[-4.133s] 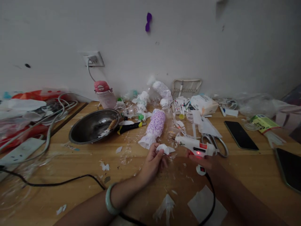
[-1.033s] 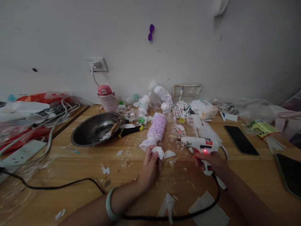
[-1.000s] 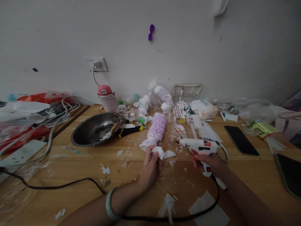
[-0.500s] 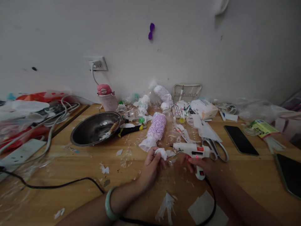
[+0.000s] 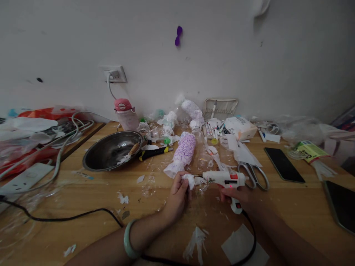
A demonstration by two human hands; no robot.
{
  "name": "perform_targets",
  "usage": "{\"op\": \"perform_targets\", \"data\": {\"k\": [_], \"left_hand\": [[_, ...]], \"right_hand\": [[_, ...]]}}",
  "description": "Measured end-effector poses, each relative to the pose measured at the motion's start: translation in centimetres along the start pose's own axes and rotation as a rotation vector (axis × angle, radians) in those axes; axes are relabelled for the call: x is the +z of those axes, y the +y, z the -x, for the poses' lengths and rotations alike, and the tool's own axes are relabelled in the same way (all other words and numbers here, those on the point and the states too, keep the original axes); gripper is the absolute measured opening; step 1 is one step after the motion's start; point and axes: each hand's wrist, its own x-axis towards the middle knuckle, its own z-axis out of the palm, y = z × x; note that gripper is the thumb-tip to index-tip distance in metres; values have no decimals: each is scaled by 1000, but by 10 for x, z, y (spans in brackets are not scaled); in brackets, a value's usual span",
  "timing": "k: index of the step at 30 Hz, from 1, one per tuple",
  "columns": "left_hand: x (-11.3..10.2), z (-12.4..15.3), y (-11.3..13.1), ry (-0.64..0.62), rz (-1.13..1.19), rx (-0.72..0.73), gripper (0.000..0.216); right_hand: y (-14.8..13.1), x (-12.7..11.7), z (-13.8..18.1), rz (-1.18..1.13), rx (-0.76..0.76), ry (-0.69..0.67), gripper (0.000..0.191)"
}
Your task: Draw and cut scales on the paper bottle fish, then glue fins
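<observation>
My left hand [image 5: 179, 192] pinches a crumpled piece of white tissue paper [image 5: 189, 181] between thumb and fingers. Wrapped round the handle of a white hot glue gun [image 5: 224, 178] is my right hand [image 5: 235, 195]; a red light glows on the gun's side. The nozzle points left and is close to the tissue paper; whether they touch I cannot tell. Just beyond my left hand lies a white roll with purple scale markings [image 5: 184, 149], its near end flared. A pair of scissors [image 5: 253, 175] lies right of the gun.
A dark metal bowl [image 5: 95, 151] and a black-yellow utility knife [image 5: 155, 153] lie to the left. Two phones [image 5: 284, 164] are on the right. The gun's black cord [image 5: 251, 236] runs across the table's near side. Paper scraps [image 5: 196, 242], markers and plastic bottles lie about.
The glue gun in my right hand has moved slightly left, bringing its nozzle to the tissue paper. My left hand has hardly moved.
</observation>
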Motion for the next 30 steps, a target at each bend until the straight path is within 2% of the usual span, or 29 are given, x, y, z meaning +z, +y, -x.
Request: {"op": "perform_targets", "data": {"k": [8, 16, 25, 30], "left_hand": [[1, 0, 4, -4, -23, -8, 45], [2, 0, 4, 3, -32, -15, 44], [2, 1, 4, -4, -44, -25, 45], [3, 2, 5, 5, -33, -4, 44]], "right_hand": [[14, -5, 1, 50, 44, 25, 46], [1, -3, 4, 108, 37, 23, 52], [14, -5, 0, 111, 14, 5, 50], [10, -4, 2, 119, 45, 14, 52]]}}
